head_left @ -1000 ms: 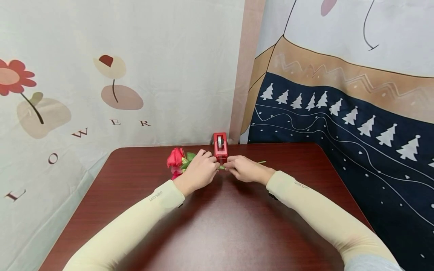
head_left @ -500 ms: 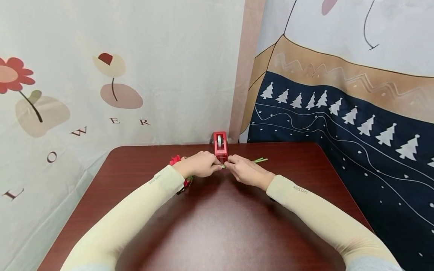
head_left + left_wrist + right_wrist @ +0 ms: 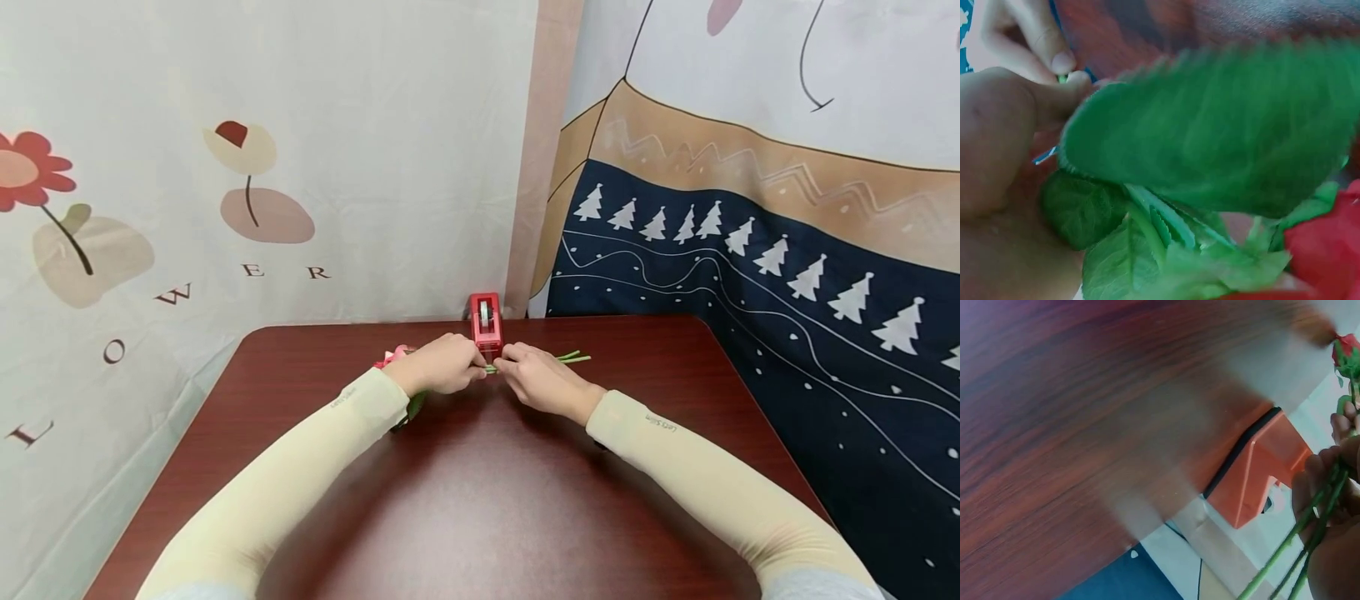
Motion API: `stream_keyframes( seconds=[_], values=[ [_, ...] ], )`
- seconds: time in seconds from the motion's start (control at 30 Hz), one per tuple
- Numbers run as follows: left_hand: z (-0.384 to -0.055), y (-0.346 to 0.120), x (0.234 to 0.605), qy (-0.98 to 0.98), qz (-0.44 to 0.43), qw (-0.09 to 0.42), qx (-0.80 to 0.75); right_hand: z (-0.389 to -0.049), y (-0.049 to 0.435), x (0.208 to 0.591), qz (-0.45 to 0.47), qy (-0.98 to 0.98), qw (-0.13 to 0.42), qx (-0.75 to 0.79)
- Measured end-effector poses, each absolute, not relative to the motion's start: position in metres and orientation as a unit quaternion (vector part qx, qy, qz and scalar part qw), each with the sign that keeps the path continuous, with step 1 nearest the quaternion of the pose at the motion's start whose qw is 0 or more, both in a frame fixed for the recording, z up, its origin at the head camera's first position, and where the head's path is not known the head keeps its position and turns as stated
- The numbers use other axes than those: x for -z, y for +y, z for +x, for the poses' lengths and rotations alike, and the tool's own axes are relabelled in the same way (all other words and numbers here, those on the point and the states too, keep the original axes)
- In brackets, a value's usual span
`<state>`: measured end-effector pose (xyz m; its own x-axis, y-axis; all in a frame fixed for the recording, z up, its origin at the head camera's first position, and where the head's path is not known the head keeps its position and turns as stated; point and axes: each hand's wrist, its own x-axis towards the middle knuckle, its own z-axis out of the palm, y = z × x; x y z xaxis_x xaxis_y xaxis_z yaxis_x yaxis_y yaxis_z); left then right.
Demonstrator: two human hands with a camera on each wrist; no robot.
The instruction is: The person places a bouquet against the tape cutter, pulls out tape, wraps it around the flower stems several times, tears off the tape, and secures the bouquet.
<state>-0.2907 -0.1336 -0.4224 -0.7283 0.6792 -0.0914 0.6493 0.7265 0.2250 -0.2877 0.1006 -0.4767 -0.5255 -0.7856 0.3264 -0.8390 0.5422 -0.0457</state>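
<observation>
Several roses lie crosswise between my two hands. Their red and pink blooms [image 3: 392, 357] show partly behind my left wrist, and a red bloom [image 3: 1329, 244] fills a corner of the left wrist view beside a large green leaf [image 3: 1210, 131]. My left hand [image 3: 446, 364] pinches the stems on the bloom side. My right hand [image 3: 546, 379] grips them close by, with green stem ends [image 3: 576, 357] sticking out past it. Just beyond the fingertips stands a red tape dispenser [image 3: 487, 340] with a roll of clear tape, its front right at the stems.
The dark red-brown wooden table [image 3: 510, 500] has rounded back corners. Behind it hangs a pale cloth [image 3: 405, 167] printed with flowers and letters. On the right is a navy cloth [image 3: 675, 275] with white trees.
My left hand has rolled over and its wrist now covers most of the blooms. The stems have turned: pink shows where red did, and two stem ends stick out. The dispenser stays put.
</observation>
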Motion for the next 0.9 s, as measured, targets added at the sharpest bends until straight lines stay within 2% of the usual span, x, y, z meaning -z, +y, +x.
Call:
stream_keyframes(
  seconds=[0.13,0.4,0.67,0.9],
  values=[
    [-0.284,-0.132,0.423,0.933,0.357,0.029,-0.036,-0.287,0.098,0.472,0.452,-0.876,0.116,-0.118],
    [-0.277,-0.133,0.431,0.925,0.371,-0.067,0.048,-0.293,0.091,0.455,0.413,-0.897,0.039,-0.153],
    [-0.269,-0.133,0.437,0.887,0.398,-0.199,0.125,-0.312,0.09,0.44,0.374,-0.896,-0.073,-0.231],
    [-0.265,-0.133,0.445,0.872,0.394,-0.249,0.152,-0.327,0.094,0.437,0.361,-0.877,-0.179,-0.261]
  ],
)
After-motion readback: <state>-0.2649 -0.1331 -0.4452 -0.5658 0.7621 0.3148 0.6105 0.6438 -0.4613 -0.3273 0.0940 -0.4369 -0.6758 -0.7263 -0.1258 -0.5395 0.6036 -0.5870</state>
